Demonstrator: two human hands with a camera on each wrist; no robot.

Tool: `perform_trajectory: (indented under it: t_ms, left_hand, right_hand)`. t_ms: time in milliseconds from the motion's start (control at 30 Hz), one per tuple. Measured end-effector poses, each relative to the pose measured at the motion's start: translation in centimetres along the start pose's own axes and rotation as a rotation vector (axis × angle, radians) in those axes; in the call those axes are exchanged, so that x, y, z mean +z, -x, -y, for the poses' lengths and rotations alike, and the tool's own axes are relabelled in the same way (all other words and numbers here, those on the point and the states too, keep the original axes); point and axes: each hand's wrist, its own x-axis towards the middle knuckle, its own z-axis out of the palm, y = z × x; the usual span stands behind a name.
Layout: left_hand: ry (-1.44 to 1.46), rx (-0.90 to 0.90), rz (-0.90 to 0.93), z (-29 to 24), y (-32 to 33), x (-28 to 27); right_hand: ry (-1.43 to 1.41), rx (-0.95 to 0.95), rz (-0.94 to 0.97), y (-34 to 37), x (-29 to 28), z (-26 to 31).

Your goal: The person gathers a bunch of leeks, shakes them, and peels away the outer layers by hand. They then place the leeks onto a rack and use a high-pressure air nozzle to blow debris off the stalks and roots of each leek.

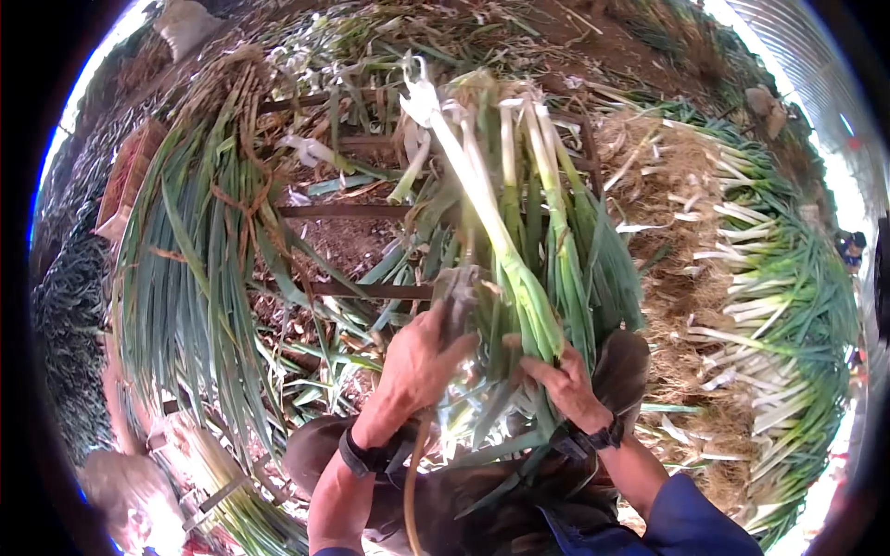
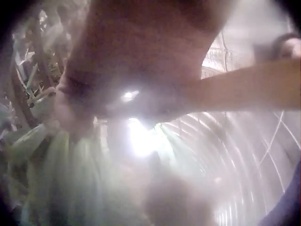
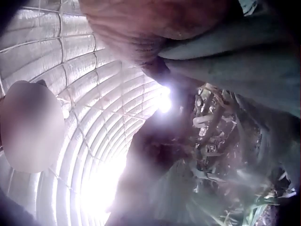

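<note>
In the head view, my right hand (image 1: 567, 385) grips a long green onion (image 1: 484, 208) low on its green part. The onion slants up and left, its white root end farthest from me. My left hand (image 1: 417, 357) holds a blurred grey hose nozzle (image 1: 460, 289) beside the onion, and a tan hose (image 1: 417, 482) runs down from under that hand. In the left wrist view the hose (image 2: 249, 87) crosses beside the hand. Broad green leaves (image 3: 235, 56) lie against the right hand in the right wrist view. More green onions (image 1: 552, 185) lie just behind the held one.
A tied bundle of green onions (image 1: 199, 269) hangs over the left side of a metal frame (image 1: 343, 212). To the right runs a long row of onions (image 1: 765, 306), white ends inward. Leaf scraps (image 1: 343, 32) litter the soil, and another bundle (image 1: 218, 473) lies lower left.
</note>
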Motion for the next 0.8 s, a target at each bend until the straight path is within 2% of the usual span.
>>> perform_trajectory:
  t_ms: [67, 100, 133, 200, 267, 333, 367, 400, 433, 500, 567, 600, 667, 700, 733, 800]
  left_hand:
    - [-0.082, -0.057, -0.015, -0.4, 0.0, 0.4]
    - [-0.207, -0.151, -0.12, -0.6, -0.3, 0.2]
    - [-0.333, -0.247, -0.227, -0.7, -0.4, -0.1]
    - [-0.444, -0.201, -0.286, 1.0, -1.1, -0.3]
    - [-0.525, -0.129, -0.376, 1.7, -1.7, -0.2]
    - [-0.51, -0.157, -0.334, 1.4, -2.0, 0.1]
    - [-0.505, -0.179, -0.266, 1.3, -2.1, 0.4]
    - [-0.499, -0.204, -0.191, 1.4, -2.0, 0.7]
    - [-0.556, -0.191, -0.214, 1.5, -1.7, 0.9]
    - [-0.631, -0.308, -0.212, 1.4, -1.6, -0.1]
    - [-0.658, -0.427, -0.201, 2.6, -1.4, -1.9]
    - [-0.748, -0.431, -0.269, 3.1, -1.0, -2.4]
    - [-0.781, -0.41, -0.338, 2.5, 0.8, -3.1]
    - [-0.812, -0.469, -0.314, 2.4, 1.5, -3.4]
    - [-0.812, -0.47, -0.315, 2.4, 2.3, -3.5]
    - [-0.848, -0.523, -0.288, 2.5, 4.1, -3.6]
  right_hand:
    - [-0.156, -0.098, -0.161, -2.0, -0.1, 0.2]
    - [0.632, -0.101, -0.177, -2.7, -1.7, -0.8]
    - [0.629, -0.102, -0.176, -3.4, -2.3, -2.0]
    - [0.131, 0.288, -0.342, -4.7, -2.9, -2.8]
    - [0.179, 0.229, -0.332, -4.9, -3.5, -3.3]
    - [0.443, 0.195, -0.306, -5.0, -4.3, -4.5]
    - [0.298, 0.291, -0.256, -4.8, -4.2, -3.1]
    - [0.296, 0.3, -0.251, -4.6, -4.3, -3.0]
    - [0.445, 0.205, -0.246, -4.2, -4.4, -3.1]
    - [0.674, 0.067, -0.185, -3.6, -4.1, -1.6]
    - [0.597, 0.127, -0.166, -3.7, -3.8, 0.8]
    - [0.531, 0.182, -0.154, -3.8, -3.8, 1.6]
    - [0.235, 0.136, -0.135, -4.1, -4.0, 1.8]
    - [0.192, 0.097, -0.112, -4.3, -4.0, 2.3]
    - [0.192, 0.097, -0.111, -5.0, -3.8, 3.0]
    - [0.512, 0.085, -0.103, -6.8, -2.9, 4.5]
